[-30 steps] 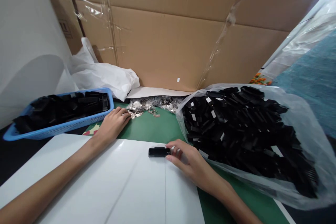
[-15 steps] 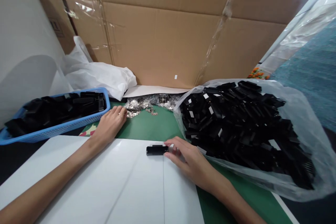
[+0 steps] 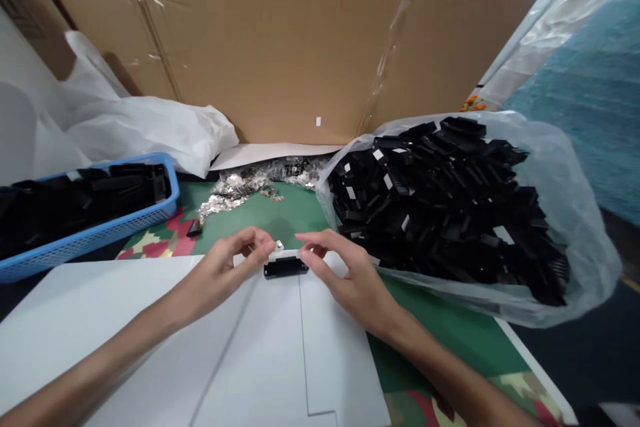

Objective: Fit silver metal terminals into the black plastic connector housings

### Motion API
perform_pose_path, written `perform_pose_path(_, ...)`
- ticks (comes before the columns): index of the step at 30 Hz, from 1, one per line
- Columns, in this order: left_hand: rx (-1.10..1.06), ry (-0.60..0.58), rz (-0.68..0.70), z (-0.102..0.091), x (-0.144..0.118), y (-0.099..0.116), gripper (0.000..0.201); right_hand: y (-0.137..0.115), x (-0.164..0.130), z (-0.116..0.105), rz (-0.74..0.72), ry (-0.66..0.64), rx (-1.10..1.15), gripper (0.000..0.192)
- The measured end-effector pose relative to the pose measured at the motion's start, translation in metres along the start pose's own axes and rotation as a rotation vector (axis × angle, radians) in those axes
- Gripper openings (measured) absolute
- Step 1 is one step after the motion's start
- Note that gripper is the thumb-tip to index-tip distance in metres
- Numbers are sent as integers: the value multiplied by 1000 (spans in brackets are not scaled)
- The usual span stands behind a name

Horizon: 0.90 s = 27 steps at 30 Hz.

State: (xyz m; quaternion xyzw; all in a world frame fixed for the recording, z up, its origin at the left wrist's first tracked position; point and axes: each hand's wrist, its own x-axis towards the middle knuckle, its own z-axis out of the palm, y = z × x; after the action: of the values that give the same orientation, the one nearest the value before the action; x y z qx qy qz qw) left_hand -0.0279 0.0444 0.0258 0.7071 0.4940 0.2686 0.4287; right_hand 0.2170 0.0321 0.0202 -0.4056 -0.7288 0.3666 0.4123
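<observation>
A small black plastic part (image 3: 285,265) is held between both hands just above the white board (image 3: 150,347). My right hand (image 3: 345,273) pinches its right end. My left hand (image 3: 227,267) meets its left end with thumb and forefinger, and a tiny silver piece (image 3: 279,245) shows at those fingertips. A clear bag (image 3: 575,227) full of the same black parts lies to the right. A heap of silver metal pieces (image 3: 240,183) lies on the green mat behind the hands.
A blue basket (image 3: 90,237) with black parts stands at the left. White plastic sheeting (image 3: 145,130) lies behind it. A cardboard wall (image 3: 280,47) closes the back. One loose dark piece (image 3: 194,228) lies on the mat near the basket.
My left hand left the silver heap and came to the black part with a small silver piece. My right hand lifted the part slightly. The camera tilted down.
</observation>
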Motion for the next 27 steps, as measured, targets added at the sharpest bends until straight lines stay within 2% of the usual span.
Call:
perform_pose_path(3, 18, -54, -30, 9, -6, 7, 34, -2, 1, 9, -9, 2, 34, 19)
perform_pose_path(6, 22, -54, -3, 14, -8, 8, 34, -1, 2, 12, -19, 21, 49, 11)
perform_pose_path(8, 109, -8, 56, 15, -8, 5, 31, -2, 2, 10, -24, 45, 47, 9)
perform_pose_path(10, 262, 50, 134, 15, -6, -1, 43, -2, 2, 4, -17, 86, 24, 7)
perform_pose_path(11, 330, 57, 164, 14, -5, -4, 48, -3, 2, 0, -6, 102, 10, 6)
perform_pose_path(13, 374, 16, 186, 12, -3, -13, 41, -3, 3, -8, 24, 117, -11, 6)
perform_pose_path(15, 268, -45, 170, 10, -1, -19, 28, -2, 3, -14, 46, 109, -29, 8)
perform_pose_path(17, 57, -67, 137, 9, 0, -22, 26, 0, 3, -14, 43, 80, -33, 8)
perform_pose_path(19, -193, -82, 80, 8, 0, -21, 30, 0, 1, -11, 5, 22, 0, 7)
perform_pose_path(22, -529, -180, -31, 8, -1, -14, 25, -2, -3, -4, -95, -76, 60, 6)
perform_pose_path(24, -682, -220, -100, 9, -2, -9, 22, -5, -5, -2, -157, -76, 54, 9)
perform_pose_path(27, -799, -201, -186, 11, -3, -4, 27, -10, -5, -4, -184, 12, 7, 13)
